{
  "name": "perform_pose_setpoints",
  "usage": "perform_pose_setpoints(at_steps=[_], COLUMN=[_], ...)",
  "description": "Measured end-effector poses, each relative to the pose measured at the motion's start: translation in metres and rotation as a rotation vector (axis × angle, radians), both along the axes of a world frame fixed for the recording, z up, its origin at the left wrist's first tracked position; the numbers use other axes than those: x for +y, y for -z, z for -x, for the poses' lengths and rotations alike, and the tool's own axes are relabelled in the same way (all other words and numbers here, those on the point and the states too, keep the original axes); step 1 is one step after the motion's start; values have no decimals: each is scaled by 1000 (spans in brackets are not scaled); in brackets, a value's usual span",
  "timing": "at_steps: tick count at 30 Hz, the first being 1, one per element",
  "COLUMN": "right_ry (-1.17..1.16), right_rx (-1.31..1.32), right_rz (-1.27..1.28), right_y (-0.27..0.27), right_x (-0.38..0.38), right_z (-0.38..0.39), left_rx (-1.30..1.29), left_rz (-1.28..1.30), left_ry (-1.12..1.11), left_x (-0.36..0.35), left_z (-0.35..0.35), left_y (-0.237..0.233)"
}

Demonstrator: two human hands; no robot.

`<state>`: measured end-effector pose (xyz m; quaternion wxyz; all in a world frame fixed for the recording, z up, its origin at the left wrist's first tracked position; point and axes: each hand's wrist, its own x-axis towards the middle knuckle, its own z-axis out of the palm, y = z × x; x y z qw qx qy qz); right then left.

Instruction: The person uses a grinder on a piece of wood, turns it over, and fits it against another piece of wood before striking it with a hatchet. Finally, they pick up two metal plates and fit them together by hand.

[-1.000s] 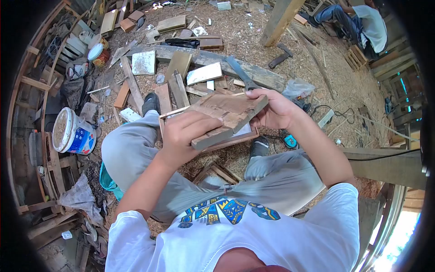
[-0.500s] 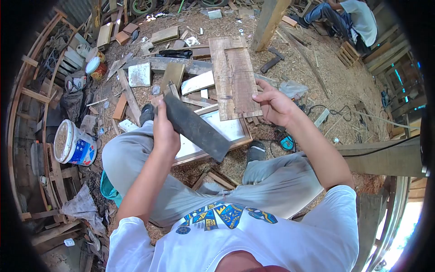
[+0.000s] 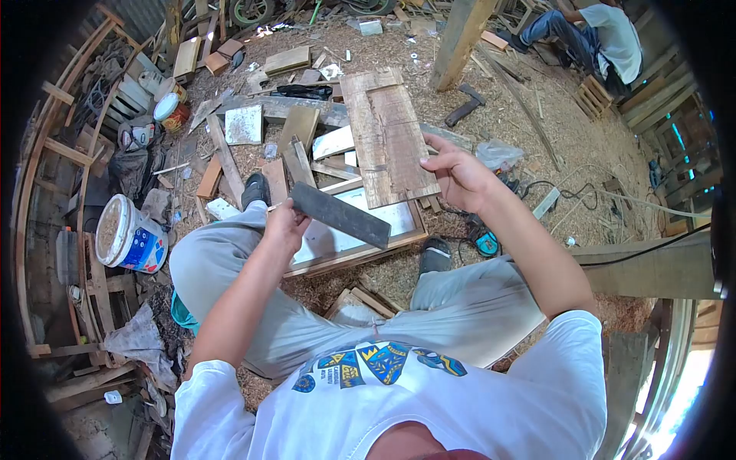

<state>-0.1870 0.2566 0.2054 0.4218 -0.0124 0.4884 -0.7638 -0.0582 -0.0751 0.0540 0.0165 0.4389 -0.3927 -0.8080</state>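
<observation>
My left hand (image 3: pixel 285 227) grips one end of a flat, dark grey board (image 3: pixel 341 215), which slants down to the right in front of my knees. In my right hand (image 3: pixel 462 176) is a brown wooden board (image 3: pixel 389 138) with a paler border, held by its right edge, thumb on the near face. The two boards are close together, with the dark one lower. Beneath them lies a wood-framed white panel (image 3: pixel 322 239) between my legs, partly covered by the boards and my left hand.
A white bucket (image 3: pixel 123 234) stands at the left. Wood scraps (image 3: pixel 299 126) and shavings cover the ground ahead. A post (image 3: pixel 460 46) rises beyond, and a teal power tool (image 3: pixel 487 244) lies near my right foot. Another person (image 3: pixel 609 42) sits at the far right.
The dark board has turned so that less of its face shows, and my left hand has lowered slightly around its end. The brown board has shifted a little left and tilted.
</observation>
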Motion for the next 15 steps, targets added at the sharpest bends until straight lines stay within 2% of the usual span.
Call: perform_pose_setpoints(at_steps=[1, 4, 5, 7, 8, 9, 11, 12, 14, 15], right_ry=[1, -31, -30, -27, -40, -52, -73, -97, -136, -176], right_rx=[-3, 15, 5, -11, 2, 18, 7, -1, -38, -72], right_rz=[2, 66, 57, 46, 31, 17, 25, 31, 39, 52], right_y=[3, 10, 7, 3, 2, 2, 6, 9, 16, 21], right_x=[0, 0, -1, -3, -3, -4, -7, -8, -11, -14], right_z=[2, 0, -4, -10, -13, -16, -22, -25, -30, -31], left_rx=[-3, -140, -145, 124, 265, 264, 629, 628, 841, 840], left_rz=[2, 257, 255, 612, 542, 541, 359, 355, 193, 189], left_ry=[1, 50, 53, 78, 173, 176, 311, 312, 397, 393], left_x=[0, 1, 3, 12, 16, 22, 33, 38, 48, 53], left_z=[1, -2, -3, -3, -2, 2, 8, 7, 2, -4], left_y=[-4, -27, -32, -46, -57, -69, -86, -92, -101, -104])
